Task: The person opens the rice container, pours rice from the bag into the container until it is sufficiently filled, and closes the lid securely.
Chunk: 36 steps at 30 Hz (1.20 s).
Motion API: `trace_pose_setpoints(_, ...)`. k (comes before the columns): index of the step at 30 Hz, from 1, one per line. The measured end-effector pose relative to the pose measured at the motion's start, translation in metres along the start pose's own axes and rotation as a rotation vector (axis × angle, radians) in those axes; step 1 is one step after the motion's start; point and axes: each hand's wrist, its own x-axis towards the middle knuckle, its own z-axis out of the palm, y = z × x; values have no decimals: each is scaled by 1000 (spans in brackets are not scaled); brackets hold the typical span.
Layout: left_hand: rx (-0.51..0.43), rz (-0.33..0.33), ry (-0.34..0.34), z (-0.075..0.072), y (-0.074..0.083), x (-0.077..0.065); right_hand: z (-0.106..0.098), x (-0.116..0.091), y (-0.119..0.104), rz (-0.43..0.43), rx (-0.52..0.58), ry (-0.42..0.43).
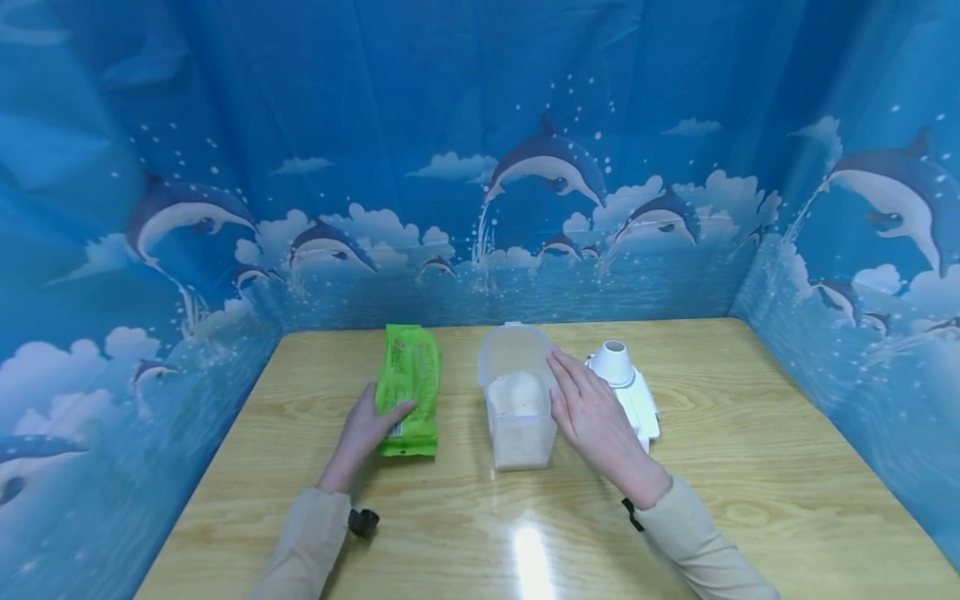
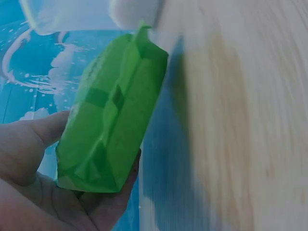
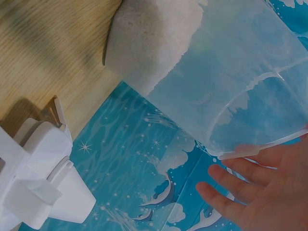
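My left hand (image 1: 366, 427) grips a bright green plastic packet (image 1: 414, 375), thumb on one side and fingers on the other. The left wrist view shows the packet's folded end (image 2: 110, 139) between them. My right hand (image 1: 596, 421) touches the upper rim of a clear plastic container (image 1: 522, 450) with its fingers nearly straight. White, grainy-looking stuff (image 1: 517, 393) fills the container's lower part. From the right wrist, the container's translucent wall (image 3: 226, 57) shows, with fingertips right at its rim.
Just right of the container, partly behind my right hand, lies a white plastic appliance part (image 1: 637, 404) with a cone-shaped spout (image 1: 612, 364). The wooden table (image 1: 750, 433) ends at a blue dolphin-print curtain (image 1: 420, 167) behind and at both sides.
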Motion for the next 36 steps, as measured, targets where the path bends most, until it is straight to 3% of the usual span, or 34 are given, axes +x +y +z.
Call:
trace_pose_setpoints(11, 238, -26, 0, -2, -5, 4, 1, -1, 0, -10, -11, 5)
trace_pose_setpoints(21, 325, -38, -13, -3, -9, 2, 1, -1, 0, -8, -11, 8)
trace_pose_setpoints(36, 369, -43, 11, -9, -11, 3, 0, -1, -1, 3, -7, -5)
